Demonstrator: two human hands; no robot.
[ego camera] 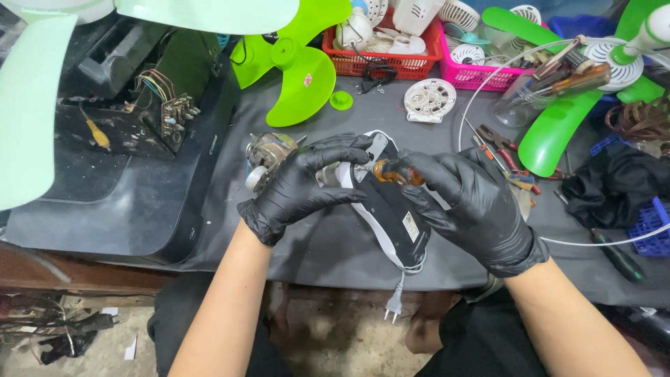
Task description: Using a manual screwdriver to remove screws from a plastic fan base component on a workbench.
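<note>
Dangling off the near edge of the grey work mat (314,251), a white two-pin power plug (394,305) hangs on its cord below the black-and-white plastic appliance body (394,216), which lies on the mat between both hands. The right hand (474,202), in a black glove, is curled shut round the amber-handled screwdriver (394,172), whose tip points left into the upper end of the appliance body. The left hand (303,185), also gloved in black, grips that upper end with its fingers wrapped over it, just beside a small metal electric motor (264,157) that lies touching the glove's far side.

To the right, red-handled pliers (504,150) lie on the mat, with a dark-handled screwdriver (618,255) nearer the right edge. To the left rests a black open electronics casing (139,119) with a bare circuit board and coloured wires. Farther back lie a bright green plastic fan blade (300,70), a small green round cap (341,101) and a white round slotted disc (430,100). At the far edge stand a red plastic basket (412,66) and a pink plastic basket (481,77), both filled with white fan parts.
</note>
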